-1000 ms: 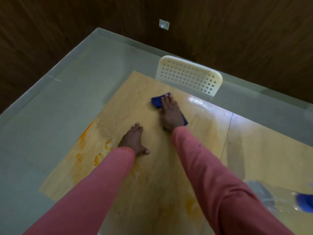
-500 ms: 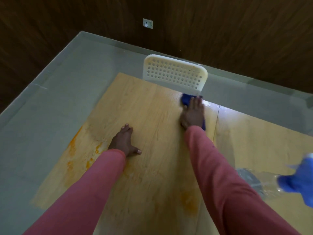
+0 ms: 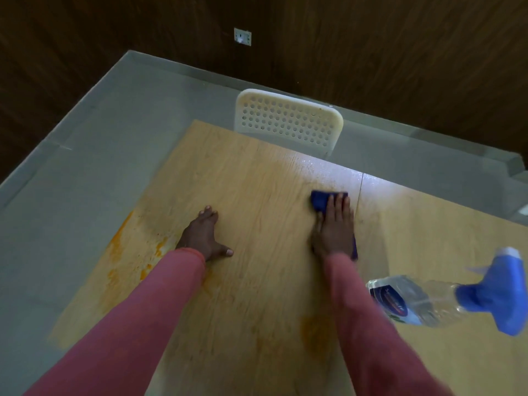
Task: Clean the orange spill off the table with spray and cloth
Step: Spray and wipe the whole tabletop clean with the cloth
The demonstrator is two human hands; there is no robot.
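Observation:
My right hand (image 3: 334,230) lies flat with straight fingers on a blue cloth (image 3: 320,200), pressing it onto the light wooden table (image 3: 257,181) near a seam between two tabletops. My left hand (image 3: 204,235) rests flat on the table, fingers straight, holding nothing. Orange spill (image 3: 117,241) streaks the table's left edge, with more orange smears (image 3: 311,330) near my right sleeve. A clear spray bottle (image 3: 423,301) with a blue trigger head lies on its side at the right. A wet sheen covers the far table edge.
A white perforated chair back (image 3: 288,121) stands against the table's far edge. Grey floor (image 3: 85,172) surrounds the table on the left and back. Dark wooden walls with a socket (image 3: 243,36) rise behind.
My right hand slid the cloth from the middle far part of the table to the right, then back toward me near the seam. The left hand stayed planted.

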